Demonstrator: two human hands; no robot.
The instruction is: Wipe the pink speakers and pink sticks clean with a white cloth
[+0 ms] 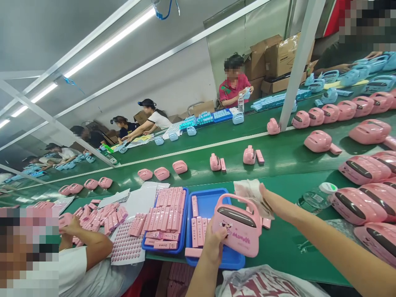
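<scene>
My left hand [214,241] grips a pink device with a carry handle [236,231] by its lower left side, the thumb on its front. The device has a dark glossy strip and a printed cartoon figure with lettering, and is held tilted above a blue tray [229,260]. In my right hand [268,201] is a bunched white cloth [249,190], just behind the device's handle; whether the cloth touches it I cannot tell. Slim pink bars [199,229] lie in the tray, partly hidden by the device and my left hand.
Left stands another blue tray [185,214] stacked with pink bars. More pink devices [361,206] and a clear bottle [317,198] are on the right. Beyond, pink units sit along the green conveyor [198,165]. A co-worker's arm [95,243] is at left; others work across the line.
</scene>
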